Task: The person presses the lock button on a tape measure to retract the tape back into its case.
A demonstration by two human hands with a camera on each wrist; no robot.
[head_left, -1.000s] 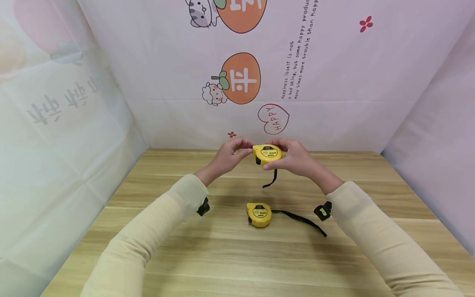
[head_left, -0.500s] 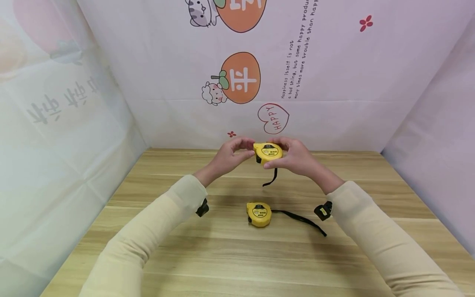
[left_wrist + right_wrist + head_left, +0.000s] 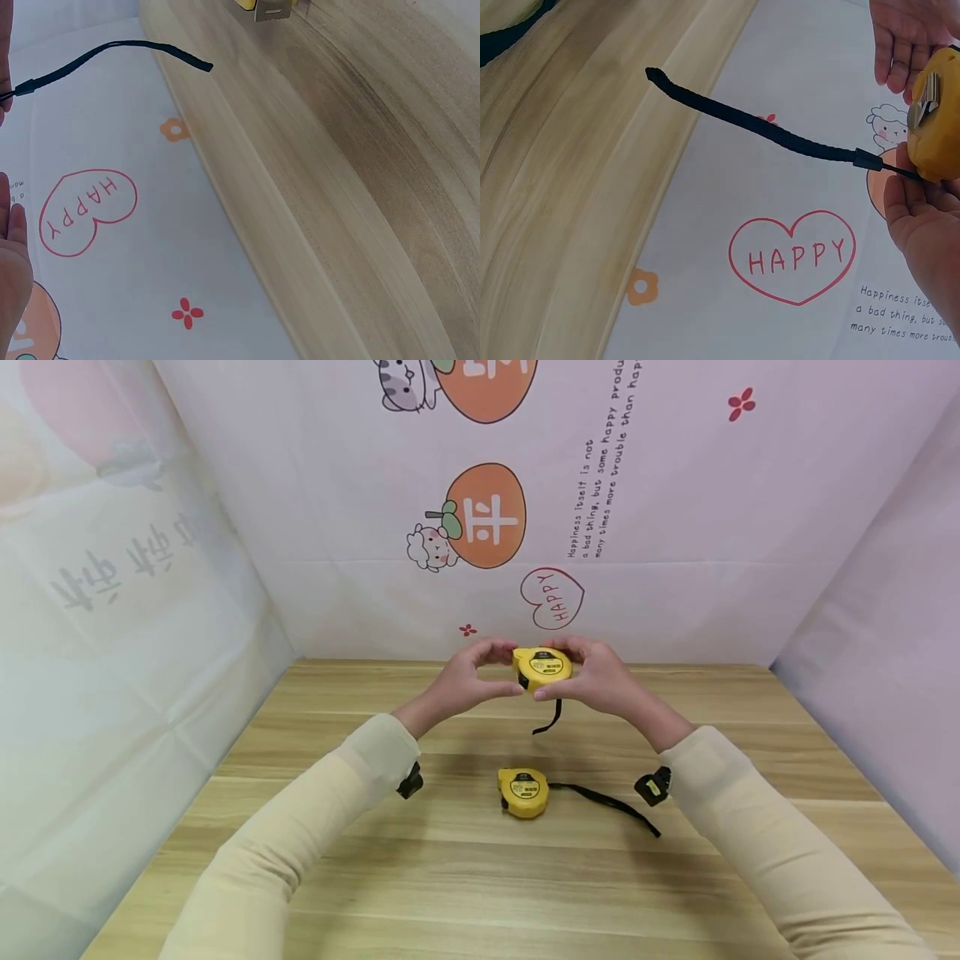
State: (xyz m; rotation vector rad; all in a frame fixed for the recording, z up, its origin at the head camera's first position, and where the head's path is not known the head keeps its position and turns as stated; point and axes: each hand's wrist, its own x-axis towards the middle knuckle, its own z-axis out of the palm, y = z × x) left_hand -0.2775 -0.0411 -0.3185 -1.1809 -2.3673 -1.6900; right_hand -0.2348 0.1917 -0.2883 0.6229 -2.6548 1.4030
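A yellow tape measure [image 3: 546, 666] with a black strap [image 3: 757, 133] is held above the table's far part. My right hand [image 3: 600, 677] grips its right side, thumb at the lower edge, fingers behind. My left hand [image 3: 465, 681] is at its left end, thumb and fingers spread apart; in the right wrist view those fingers [image 3: 901, 46] look straight and beside the case. Whether they touch it is unclear. A second yellow tape measure [image 3: 524, 794] lies on the table nearer the body, its black strap [image 3: 611, 803] stretched to the right.
The wooden table [image 3: 480, 877] meets a printed white cloth wall [image 3: 360, 610] just behind the hands. More cloth hangs at the left [image 3: 112, 693] and right. Each wrist carries a small black camera [image 3: 652, 786].
My left thumb has moved down from the tape measure's left tip, widening the gap to the fingers. The held tape measure has shifted slightly up and right. The one on the table stays put.
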